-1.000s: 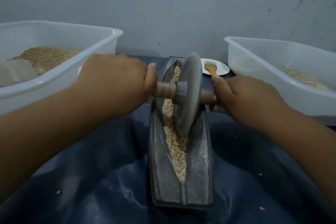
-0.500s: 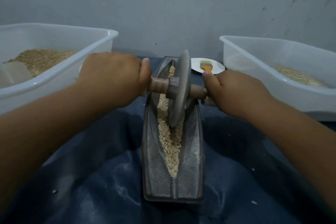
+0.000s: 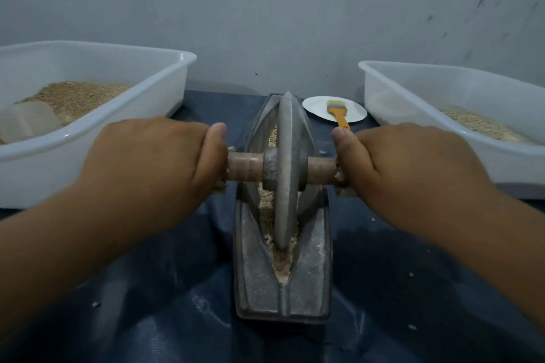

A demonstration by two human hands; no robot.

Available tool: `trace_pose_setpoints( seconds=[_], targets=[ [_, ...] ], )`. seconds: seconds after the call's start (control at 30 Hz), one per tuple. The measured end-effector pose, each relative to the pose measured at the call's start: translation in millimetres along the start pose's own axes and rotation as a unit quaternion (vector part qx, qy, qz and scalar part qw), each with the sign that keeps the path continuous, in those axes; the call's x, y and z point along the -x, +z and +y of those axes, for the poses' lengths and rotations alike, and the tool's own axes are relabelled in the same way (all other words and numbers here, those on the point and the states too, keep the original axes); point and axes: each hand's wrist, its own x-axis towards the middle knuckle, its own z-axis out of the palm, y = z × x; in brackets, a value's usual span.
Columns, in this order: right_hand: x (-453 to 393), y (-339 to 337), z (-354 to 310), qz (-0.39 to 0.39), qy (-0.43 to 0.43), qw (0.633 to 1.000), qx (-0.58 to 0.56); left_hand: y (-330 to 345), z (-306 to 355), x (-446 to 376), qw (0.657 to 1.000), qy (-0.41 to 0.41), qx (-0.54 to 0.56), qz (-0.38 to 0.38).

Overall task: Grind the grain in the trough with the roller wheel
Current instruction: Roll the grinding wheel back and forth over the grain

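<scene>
**Materials and finishes**

Trough: dull grey metal, matt, rough and dusted with pale powder. Roller wheel: same grey metal, smoother on the disc face; axle handle of brown turned wood, matt. Grain: coarse, tan, crumbly. Two tubs: white translucent plastic, glossy rims. Ground cloth: dark blue sheet, slight sheen, creased. Brush: orange handle, probably plastic, on a white matt plate.

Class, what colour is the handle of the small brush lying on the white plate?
Orange handle, clearest in the head view.
</scene>
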Motion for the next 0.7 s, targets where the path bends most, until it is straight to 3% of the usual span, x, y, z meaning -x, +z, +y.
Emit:
trace_pose_setpoints(
  seconds=[0.17, 0.23, 0.43, 0.5, 0.6, 0.7],
  targets=[
    [-40, 18, 3, 0.004, 0.012, 1.0, 0.022, 20, -7, -11, 1.0, 0.001, -0.021, -0.01],
    [-54, 25, 4, -0.001, 0.029, 0.999, 0.023, 30, -11, -21, 0.996, -0.025, -0.056, -0.058],
    [-42, 30, 8, 0.005, 0.047, 0.999, -0.011, 31, -14, -25, 0.977, 0.081, -0.18, -0.077],
    [-28, 25, 6, 0.009, 0.042, 0.999, -0.005, 22, -8, -20, 0.984, 0.103, -0.129, -0.068],
    [-10, 15, 3, -0.006, 0.041, 0.999, -0.019, 13, 0, -20, 0.997, -0.064, -0.017, -0.032],
    [1, 1, 5, -0.056, 0.042, 0.996, -0.058, 3, 0, -12, 0.999, -0.038, 0.028, -0.011]
  ],
)
